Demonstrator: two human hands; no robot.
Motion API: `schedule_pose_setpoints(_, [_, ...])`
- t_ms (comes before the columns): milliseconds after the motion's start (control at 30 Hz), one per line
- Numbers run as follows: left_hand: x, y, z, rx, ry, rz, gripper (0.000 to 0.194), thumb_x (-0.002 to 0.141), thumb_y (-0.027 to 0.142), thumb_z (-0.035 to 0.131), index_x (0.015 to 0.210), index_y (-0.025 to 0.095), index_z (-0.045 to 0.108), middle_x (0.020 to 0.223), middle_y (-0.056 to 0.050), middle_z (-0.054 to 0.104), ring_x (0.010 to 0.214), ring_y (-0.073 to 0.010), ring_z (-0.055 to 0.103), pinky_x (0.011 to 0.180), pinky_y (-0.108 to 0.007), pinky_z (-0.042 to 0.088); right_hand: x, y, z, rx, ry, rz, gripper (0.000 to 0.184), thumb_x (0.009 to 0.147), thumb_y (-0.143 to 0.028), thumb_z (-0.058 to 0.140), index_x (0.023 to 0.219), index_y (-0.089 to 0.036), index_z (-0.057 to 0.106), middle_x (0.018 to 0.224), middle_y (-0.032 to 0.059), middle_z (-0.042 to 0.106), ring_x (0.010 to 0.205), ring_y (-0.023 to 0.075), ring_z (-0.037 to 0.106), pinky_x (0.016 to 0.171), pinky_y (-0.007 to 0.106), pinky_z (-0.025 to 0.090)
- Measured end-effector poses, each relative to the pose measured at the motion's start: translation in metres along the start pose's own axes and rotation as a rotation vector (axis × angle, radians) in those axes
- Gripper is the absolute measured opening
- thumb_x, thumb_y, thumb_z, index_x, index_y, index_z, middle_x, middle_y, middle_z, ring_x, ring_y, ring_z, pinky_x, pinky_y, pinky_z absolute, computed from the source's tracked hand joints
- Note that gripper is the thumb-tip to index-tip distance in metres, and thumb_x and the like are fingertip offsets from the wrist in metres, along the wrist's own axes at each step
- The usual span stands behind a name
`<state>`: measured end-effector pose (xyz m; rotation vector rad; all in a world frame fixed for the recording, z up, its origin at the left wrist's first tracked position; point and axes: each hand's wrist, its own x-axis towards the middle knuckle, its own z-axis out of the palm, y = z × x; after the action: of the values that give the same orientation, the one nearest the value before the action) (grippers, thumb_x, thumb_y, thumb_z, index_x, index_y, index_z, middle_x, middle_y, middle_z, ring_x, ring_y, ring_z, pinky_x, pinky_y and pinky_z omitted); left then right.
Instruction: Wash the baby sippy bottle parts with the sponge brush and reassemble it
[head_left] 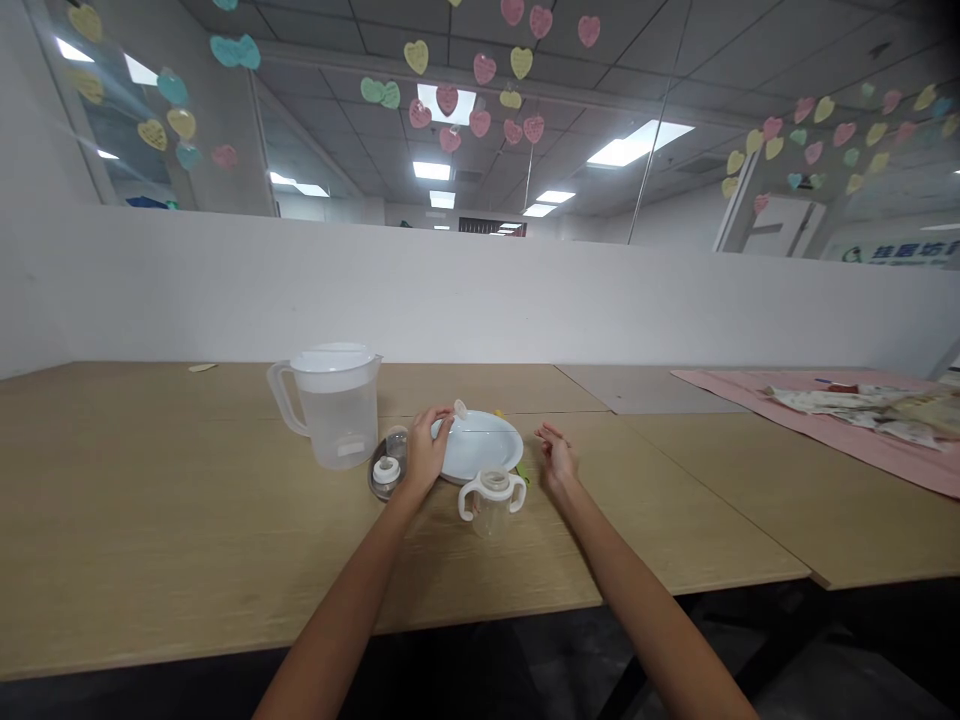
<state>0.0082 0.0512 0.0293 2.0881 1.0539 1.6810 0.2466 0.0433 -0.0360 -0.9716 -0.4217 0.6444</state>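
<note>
My left hand (427,450) is above the left rim of a white bowl (480,455). Its fingertips close on a small pale rounded piece (460,408), whose kind I cannot make out. To the bowl's right, my right hand (557,458) hovers with loosely curled fingers and nothing in it. A clear baby bottle with two white handles (493,510) stands upright and uncapped in front of the bowl. Left of my left hand, a small dark tray (375,484) bears a white bottle collar with a teat (386,471) and a clear cap (397,441).
A lidded translucent pitcher (337,410), partly filled, stands at the left. Yellow (499,413) and green (523,476) bits show beside the bowl. Farther right lies a pink cloth (720,385) with printed fabric (847,410) on it. A white wall (450,290) borders the table's back.
</note>
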Motion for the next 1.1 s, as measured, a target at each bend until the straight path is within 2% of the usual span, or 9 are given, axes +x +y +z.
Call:
schedule_pose_setpoints(233, [-0.002, 0.004, 0.001, -0.186, 0.003, -0.087, 0.018, 0.088, 0.029, 0.048, 0.101, 0.018, 0.053, 0.107, -0.009, 0.066, 0.102, -0.0203, 0.062, 0.086, -0.033, 0.048, -0.006, 0.002, 0.004, -0.087, 0.057, -0.065, 0.026, 0.050, -0.023, 0.070, 0.075, -0.015, 0.068, 0.064, 0.0001, 0.066, 0.061, 0.0127, 0.057, 0.056, 0.023, 0.043])
schedule_pose_setpoints(400, [-0.002, 0.004, 0.001, -0.187, -0.009, -0.120, 0.017, 0.089, 0.027, 0.046, 0.103, 0.019, 0.050, 0.112, -0.010, 0.065, 0.105, -0.0206, 0.061, 0.085, -0.032, 0.047, -0.007, 0.002, 0.005, -0.099, 0.095, -0.061, 0.022, 0.052, -0.021, 0.067, 0.073, -0.015, 0.068, 0.063, 0.0009, 0.065, 0.061, 0.0135, 0.058, 0.053, 0.022, 0.043])
schedule_pose_setpoints(533, [-0.003, -0.001, 0.001, -0.008, -0.069, -0.072, 0.016, 0.089, 0.025, 0.045, 0.101, 0.018, 0.054, 0.104, -0.009, 0.067, 0.097, -0.0208, 0.063, 0.082, -0.032, 0.046, -0.006, -0.001, 0.003, -0.062, 0.157, -0.003, 0.023, 0.051, -0.018, 0.067, 0.074, -0.016, 0.067, 0.062, -0.0007, 0.066, 0.057, 0.0114, 0.056, 0.051, 0.021, 0.043])
schedule_pose_setpoints(733, [-0.004, -0.004, -0.004, 0.501, -0.208, 0.207, 0.015, 0.086, 0.019, 0.052, 0.091, 0.020, 0.066, 0.093, -0.009, 0.069, 0.097, -0.0249, 0.056, 0.095, -0.041, 0.036, -0.005, -0.003, 0.002, -0.081, 0.185, 0.025, 0.024, 0.050, -0.017, 0.067, 0.074, -0.016, 0.067, 0.060, -0.0012, 0.065, 0.052, 0.0106, 0.053, 0.046, 0.021, 0.041])
schedule_pose_setpoints(867, [0.000, -0.002, -0.009, 0.639, -0.308, 0.280, 0.017, 0.082, 0.013, 0.055, 0.086, 0.019, 0.071, 0.085, -0.011, 0.070, 0.096, -0.0260, 0.055, 0.093, -0.041, 0.034, -0.007, -0.003, 0.002, -0.100, 0.188, 0.029, 0.023, 0.049, -0.017, 0.066, 0.073, -0.016, 0.067, 0.059, -0.0009, 0.065, 0.050, 0.0108, 0.052, 0.044, 0.021, 0.040])
schedule_pose_setpoints(967, [0.003, -0.001, -0.010, 0.662, -0.388, 0.179, 0.020, 0.079, 0.011, 0.056, 0.085, 0.020, 0.073, 0.087, -0.012, 0.071, 0.095, -0.0264, 0.058, 0.089, -0.039, 0.035, -0.008, -0.003, 0.003, -0.094, 0.197, 0.034, 0.021, 0.050, -0.016, 0.065, 0.071, -0.016, 0.066, 0.060, -0.0017, 0.064, 0.050, 0.0099, 0.051, 0.045, 0.021, 0.040])
schedule_pose_setpoints(1100, [0.004, -0.005, -0.010, 0.507, -0.444, -0.111, 0.019, 0.076, 0.014, 0.058, 0.085, 0.021, 0.074, 0.088, -0.008, 0.073, 0.089, -0.0235, 0.064, 0.085, -0.034, 0.039, -0.006, -0.002, 0.002, -0.105, 0.191, 0.042, 0.018, 0.051, -0.015, 0.064, 0.069, -0.017, 0.064, 0.059, -0.0019, 0.064, 0.049, 0.0100, 0.051, 0.045, 0.021, 0.040])
